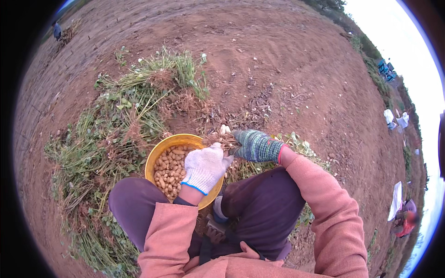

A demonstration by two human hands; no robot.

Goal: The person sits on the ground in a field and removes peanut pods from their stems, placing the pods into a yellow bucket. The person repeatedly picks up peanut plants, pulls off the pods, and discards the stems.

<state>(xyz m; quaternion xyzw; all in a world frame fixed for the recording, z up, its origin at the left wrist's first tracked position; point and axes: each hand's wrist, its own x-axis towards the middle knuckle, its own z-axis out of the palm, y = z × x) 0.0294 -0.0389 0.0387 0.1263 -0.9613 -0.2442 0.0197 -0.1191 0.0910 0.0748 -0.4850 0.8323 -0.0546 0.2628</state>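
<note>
My right hand, in a green and dark knitted glove with a red cuff, grips a bunch of peanut plant roots with pale pods on it. My left hand, in a white knitted glove with a blue hem, meets the bunch from the near side. Its fingertips close on the roots, though the bunch and the glove partly hide them. Under my left hand is a yellow bucket between my knees, holding many loose peanuts in the shell.
Uprooted peanut plants lie heaped on the left and ahead. More leafy stems lie beside my right knee. Bare reddish soil stretches beyond. People and white sacks are farther off.
</note>
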